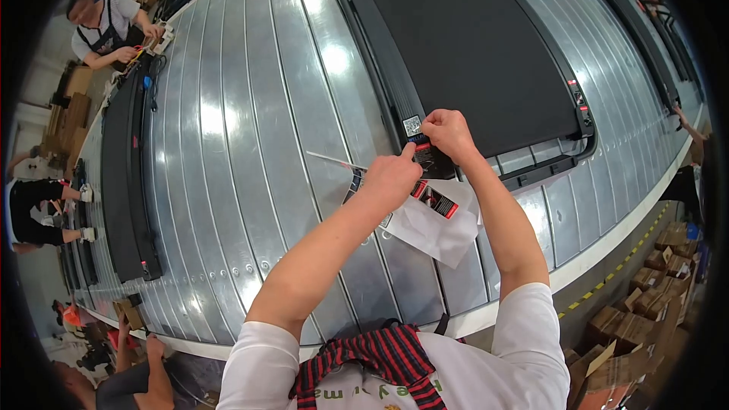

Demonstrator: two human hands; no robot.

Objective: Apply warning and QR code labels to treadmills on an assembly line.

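A flat black panel with a dark frame lies on the metal table. On the near end of its left frame rail is a black, red and white sticker. My right hand pinches at the sticker's upper right edge, fingers closed. My left hand presses its index finger on the sticker, its other fingers curled round a white sticker sheet. More black and red stickers show on that sheet, which hangs below both hands. My left thumb is hidden.
A ribbed metal conveyor-like table spans the view. Another long black panel lies at left, with a person handling cables beyond it. Other people stand around the edges. Cardboard boxes are piled on the floor at right, beside a yellow-black line.
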